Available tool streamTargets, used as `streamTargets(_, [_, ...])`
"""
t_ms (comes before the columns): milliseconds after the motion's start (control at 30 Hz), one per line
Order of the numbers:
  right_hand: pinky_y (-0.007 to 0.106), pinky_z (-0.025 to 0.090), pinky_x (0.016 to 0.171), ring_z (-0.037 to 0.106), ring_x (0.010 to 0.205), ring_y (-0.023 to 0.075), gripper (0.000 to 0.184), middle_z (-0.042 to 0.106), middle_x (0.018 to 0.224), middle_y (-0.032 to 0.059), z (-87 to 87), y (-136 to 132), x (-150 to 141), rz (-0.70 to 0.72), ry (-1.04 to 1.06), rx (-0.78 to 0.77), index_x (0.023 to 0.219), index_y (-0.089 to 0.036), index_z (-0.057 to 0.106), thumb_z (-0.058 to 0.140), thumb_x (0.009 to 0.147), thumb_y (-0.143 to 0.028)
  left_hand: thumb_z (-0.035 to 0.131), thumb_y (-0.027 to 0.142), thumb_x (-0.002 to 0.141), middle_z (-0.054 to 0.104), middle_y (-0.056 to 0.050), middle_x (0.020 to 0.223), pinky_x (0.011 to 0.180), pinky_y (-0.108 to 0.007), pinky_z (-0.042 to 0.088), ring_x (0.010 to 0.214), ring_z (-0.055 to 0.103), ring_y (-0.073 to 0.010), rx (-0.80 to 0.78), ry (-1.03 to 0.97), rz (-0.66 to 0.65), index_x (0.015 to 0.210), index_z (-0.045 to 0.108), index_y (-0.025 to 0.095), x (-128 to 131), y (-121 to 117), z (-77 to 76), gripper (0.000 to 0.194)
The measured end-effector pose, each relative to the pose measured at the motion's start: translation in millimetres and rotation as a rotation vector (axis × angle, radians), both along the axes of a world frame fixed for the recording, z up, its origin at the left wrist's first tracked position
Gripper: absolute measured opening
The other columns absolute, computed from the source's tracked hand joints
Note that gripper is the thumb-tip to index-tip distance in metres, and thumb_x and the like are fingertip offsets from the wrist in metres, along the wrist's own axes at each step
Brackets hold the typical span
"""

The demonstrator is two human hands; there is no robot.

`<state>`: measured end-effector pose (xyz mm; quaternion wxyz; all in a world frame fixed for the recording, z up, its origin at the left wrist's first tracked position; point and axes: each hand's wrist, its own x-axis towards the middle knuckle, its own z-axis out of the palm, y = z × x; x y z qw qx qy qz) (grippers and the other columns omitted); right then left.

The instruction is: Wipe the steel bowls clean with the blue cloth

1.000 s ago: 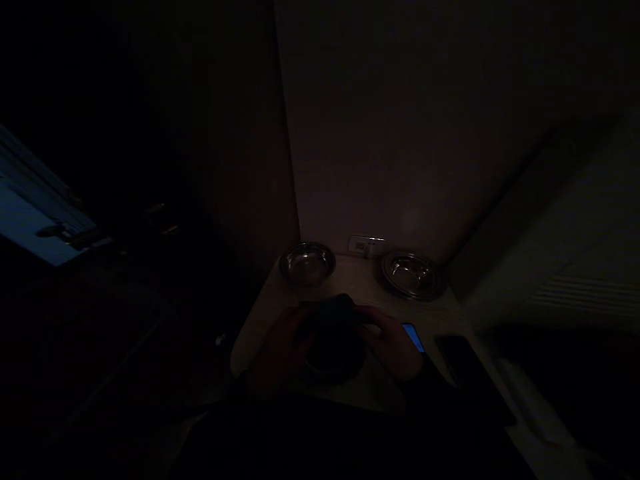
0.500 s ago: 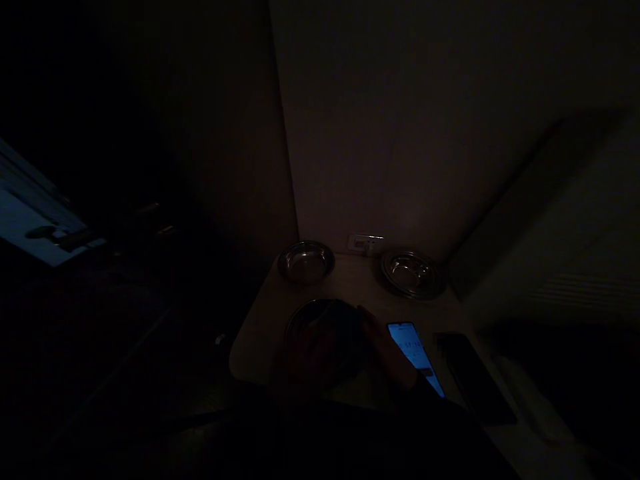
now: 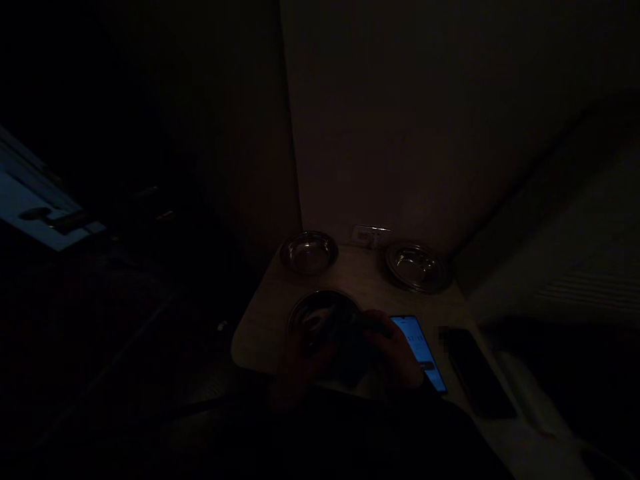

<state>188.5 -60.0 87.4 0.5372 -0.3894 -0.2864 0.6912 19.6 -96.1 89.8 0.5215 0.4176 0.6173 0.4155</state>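
The scene is very dark. In the head view, a round metal bowl (image 3: 300,313) sits in front of me on the small table. Over its right part is a dark bluish, cloth-like piece (image 3: 350,343), its outline hard to make out. My right hand (image 3: 395,350) grips this dark cloth from the right, with fingers bent. At the bowl's near left side, my left hand (image 3: 303,363) is closed at the cloth's other side; its fingers are dim and partly lost in shadow.
Another metal bowl (image 3: 309,255) stands at the table's back left, and stacked metal dishes (image 3: 417,268) at the back right. A lit phone (image 3: 420,353) and a dark flat object (image 3: 480,377) lie to the right. A wall socket (image 3: 370,235) is behind the pale tabletop (image 3: 255,343).
My right hand has bent its fingers more around the dark cloth, and the cloth has changed shape. The view has shifted slightly. The dishes stay in place.
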Motion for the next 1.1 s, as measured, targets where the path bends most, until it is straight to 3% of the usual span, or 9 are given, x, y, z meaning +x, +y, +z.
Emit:
streamTargets(167, [0.032, 0.05, 0.075, 0.065, 0.082, 0.0193, 0.033, 0.071, 0.09, 0.0004, 2.2, -4, 11, 0.249, -0.155, 0.1, 0.087, -0.024, 0.067, 0.083, 0.058, -0.029, 0.071, 0.031, 0.065, 0.065, -0.011, 0.119, 0.095, -0.042, 0.048, 0.111, 0.06, -0.0285, 0.008, 0.006, -0.101, 0.117, 0.06, 0.017, -16, -5, 7.7, 0.055])
streamTargets(267, [0.04, 0.044, 0.093, 0.06, 0.108, 0.0241, 0.054, 0.066, 0.115, 0.0027, 0.0, -8, 25, 0.468, -0.344, 0.208, 0.112, -0.028, 0.063, 0.08, 0.061, -0.024, 0.072, 0.027, 0.062, 0.068, -0.008, 0.115, 0.092, -0.043, 0.05, 0.106, 0.063, -0.0286, 0.024, 0.007, -0.269, 0.11, 0.066, 0.02, -23, -13, 7.5, 0.049])
streamTargets(333, [0.045, 0.039, 0.099, 0.055, 0.116, 0.0264, 0.063, 0.063, 0.123, 0.004, -5.4, -13, 30, 0.519, -0.469, 0.215, 0.122, -0.028, 0.059, 0.079, 0.062, -0.024, 0.071, 0.025, 0.062, 0.067, -0.007, 0.118, 0.093, -0.044, 0.049, 0.108, 0.062, -0.0281, 0.046, 0.01, -0.349, 0.111, 0.066, 0.022, -27, -16, 6.2, 0.05])
streamTargets(467, [0.048, 0.043, 0.096, 0.061, 0.107, 0.0296, 0.051, 0.069, 0.111, 0.007, -20.8, -26, 27, 0.426, -0.483, 0.088, 0.111, -0.023, 0.065, 0.077, 0.063, -0.035, 0.069, 0.022, 0.065, 0.065, -0.006, 0.121, 0.095, -0.043, 0.048, 0.111, 0.06, -0.0262, 0.074, 0.06, -0.425, 0.117, 0.062, 0.024, -33, -16, 2.4, 0.052])
streamTargets(667, [0.045, 0.047, 0.09, 0.064, 0.099, 0.0281, 0.048, 0.071, 0.102, 0.0066, -24.5, -34, 11, 0.423, -0.353, 0.017, 0.104, -0.021, 0.067, 0.076, 0.064, -0.045, 0.068, 0.029, 0.069, 0.065, -0.008, 0.12, 0.092, -0.038, 0.05, 0.108, 0.062, -0.0244, 0.023, 0.199, -0.263, 0.121, 0.058, 0.021, -31, -10, -0.2, 0.054])
streamTargets(833, [0.045, 0.046, 0.091, 0.063, 0.1, 0.0279, 0.048, 0.071, 0.102, 0.0059, -21.6, -28, 12, 0.234, -0.437, -0.016, 0.1, -0.022, 0.067, 0.073, 0.065, -0.053, 0.06, 0.043, 0.076, 0.069, -0.01, 0.108, 0.085, -0.037, 0.052, 0.097, 0.065, -0.0234, 0.022, 0.295, 0.156, 0.109, 0.062, 0.015, -31, -3, 1.5, 0.043])
streamTargets(933, [0.044, 0.049, 0.086, 0.063, 0.098, 0.029, 0.051, 0.071, 0.102, 0.0071, -23.2, -24, 21, 0.136, -0.431, -0.064, 0.103, -0.022, 0.066, 0.073, 0.064, -0.053, 0.057, 0.044, 0.078, 0.068, -0.015, 0.107, 0.079, -0.038, 0.053, 0.091, 0.067, -0.0248, -0.064, 0.37, 0.367, 0.115, 0.059, 0.012, -38, 1, -5.6, 0.049])
streamTargets(1000, [0.045, 0.051, 0.084, 0.063, 0.099, 0.0304, 0.052, 0.07, 0.103, 0.0082, -25.9, -21, 29, 0.059, -0.442, -0.063, 0.106, -0.022, 0.066, 0.073, 0.065, -0.053, 0.056, 0.044, 0.079, 0.068, -0.017, 0.109, 0.08, -0.04, 0.053, 0.093, 0.067, -0.0267, -0.134, 0.381, 0.345, 0.121, 0.056, 0.01, -42, 2, -13.9, 0.054])
streamTargets(1100, [0.047, 0.049, 0.088, 0.06, 0.106, 0.0321, 0.051, 0.068, 0.109, 0.0087, -31.6, -18, 39, -0.092, -0.524, 0.01, 0.111, -0.024, 0.065, 0.069, 0.068, -0.051, 0.05, 0.049, 0.082, 0.068, -0.016, 0.111, 0.089, -0.042, 0.049, 0.102, 0.064, -0.0284, -0.209, 0.377, 0.154, 0.117, 0.06, 0.01, -43, 3, -25.5, 0.053])
